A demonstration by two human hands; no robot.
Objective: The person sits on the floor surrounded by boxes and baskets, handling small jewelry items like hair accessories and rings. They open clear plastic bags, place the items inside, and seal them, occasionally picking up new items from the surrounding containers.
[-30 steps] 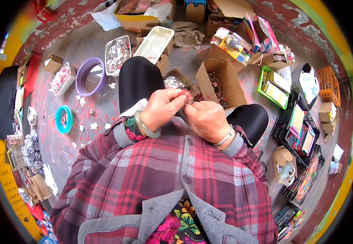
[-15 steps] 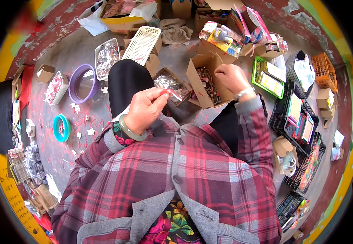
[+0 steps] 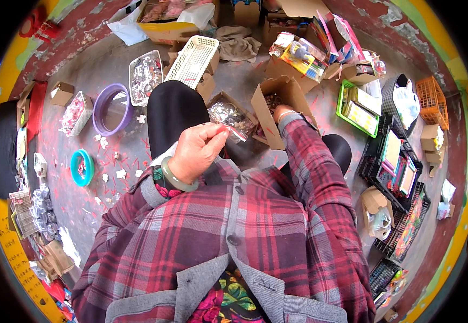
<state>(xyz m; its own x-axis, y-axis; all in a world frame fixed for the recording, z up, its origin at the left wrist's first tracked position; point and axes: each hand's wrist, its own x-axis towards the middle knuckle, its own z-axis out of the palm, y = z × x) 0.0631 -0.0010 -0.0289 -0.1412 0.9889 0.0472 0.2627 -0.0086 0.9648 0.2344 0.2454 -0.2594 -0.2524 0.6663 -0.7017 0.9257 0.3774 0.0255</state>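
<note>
My left hand [image 3: 193, 153], with a pale bangle at its wrist, is closed in a pinch in front of my lap. Between thumb and fingers it holds the edge of a small clear plastic bag [image 3: 238, 134] with a red strip. My right hand [image 3: 282, 111] reaches down into an open cardboard box [image 3: 269, 127]; only its back shows, and the fingers are hidden inside. Small dark and brownish pieces lie in that box. Just left of it, a shallower carton [image 3: 210, 102] holds shiny clear packets.
At the left stand a purple basin [image 3: 97, 110], a teal bowl [image 3: 74, 168] and white baskets, one holding packets [image 3: 146, 75]. On the right are a green tray [image 3: 342, 110], black crates [image 3: 371, 168] and an orange crate [image 3: 430, 99]. Red and white scraps litter the floor.
My right hand has gone from above the cardboard box down into it, and the box now tilts a little. My left hand keeps its pinch on the plastic bag, shifted slightly.
</note>
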